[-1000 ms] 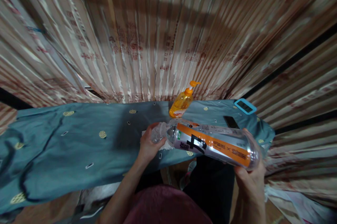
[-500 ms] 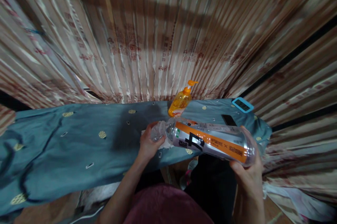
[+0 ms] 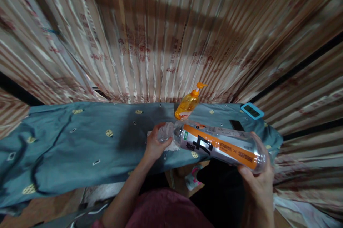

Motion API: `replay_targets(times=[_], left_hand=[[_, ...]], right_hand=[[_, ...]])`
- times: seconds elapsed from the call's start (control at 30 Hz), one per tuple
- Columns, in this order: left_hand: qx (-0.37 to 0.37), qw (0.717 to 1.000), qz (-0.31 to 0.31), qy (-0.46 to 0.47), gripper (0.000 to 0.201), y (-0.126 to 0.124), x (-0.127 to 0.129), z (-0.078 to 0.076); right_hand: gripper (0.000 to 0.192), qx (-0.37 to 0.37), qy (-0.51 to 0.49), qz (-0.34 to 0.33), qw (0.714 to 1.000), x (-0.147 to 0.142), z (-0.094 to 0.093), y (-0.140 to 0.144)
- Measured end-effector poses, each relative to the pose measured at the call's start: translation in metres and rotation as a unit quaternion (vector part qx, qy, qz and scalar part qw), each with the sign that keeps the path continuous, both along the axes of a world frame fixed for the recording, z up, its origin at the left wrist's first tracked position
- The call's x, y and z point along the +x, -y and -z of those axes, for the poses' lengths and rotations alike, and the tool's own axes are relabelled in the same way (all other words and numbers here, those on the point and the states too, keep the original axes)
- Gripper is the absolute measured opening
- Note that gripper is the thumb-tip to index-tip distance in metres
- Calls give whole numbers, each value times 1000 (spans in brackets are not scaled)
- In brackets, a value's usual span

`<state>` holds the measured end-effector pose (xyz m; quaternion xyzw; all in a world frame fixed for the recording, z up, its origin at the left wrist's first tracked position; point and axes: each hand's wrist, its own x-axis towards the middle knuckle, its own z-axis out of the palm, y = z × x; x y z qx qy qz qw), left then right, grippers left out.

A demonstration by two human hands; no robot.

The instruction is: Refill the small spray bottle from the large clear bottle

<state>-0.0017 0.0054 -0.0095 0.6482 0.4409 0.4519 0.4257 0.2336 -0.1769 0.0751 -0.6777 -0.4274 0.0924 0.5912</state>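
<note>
The left hand gripped a clear container, the right hand a bottle, tilted seemingly so their ends met.

The lone view looks forward and down from the wearer's head, above and behind the left hand and right hand, both within arm's reach, toward the curtain beyond them.
</note>
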Motion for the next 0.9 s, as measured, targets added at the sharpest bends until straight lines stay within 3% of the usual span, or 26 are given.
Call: replay_targets(times=[0.9], left_hand=[[-21, 1000, -1, 7, 53, 3, 0, -6]], right_hand=[[88, 6, 8, 15, 1000, 0, 7, -2]])
